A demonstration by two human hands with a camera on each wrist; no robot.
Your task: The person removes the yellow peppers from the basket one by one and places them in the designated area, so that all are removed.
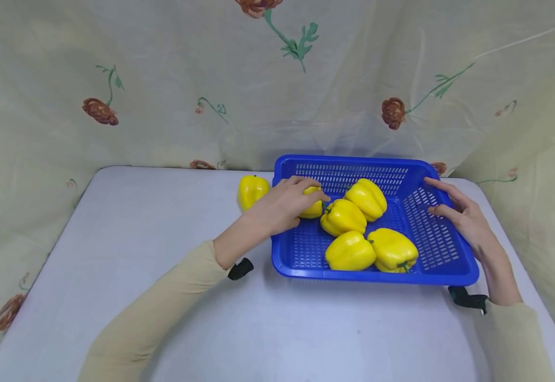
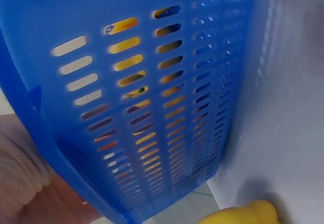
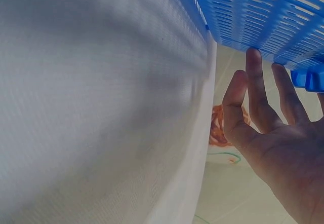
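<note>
In the head view, a blue plastic basket (image 1: 372,275) stands on a table with several yellow bell peppers (image 1: 393,249) lying in it. My left hand (image 1: 282,206) reaches over the basket's left rim, its fingers curled over one yellow bell pepper (image 1: 313,203) inside. The hand covers part of that pepper. At the basket's right rim is my right hand (image 1: 468,220), with a finger and thumb over the edge. From the right wrist view, other fingers (image 3: 258,82) lie against the outside of the slotted wall (image 3: 253,11). Outside the basket, another yellow bell pepper (image 1: 252,191) sits left of it.
The table (image 1: 163,212) has a white cover. Behind it hangs a pale curtain (image 1: 163,79) printed with brown flowers. Black straps with small devices (image 1: 240,269) sit at both wrists.
</note>
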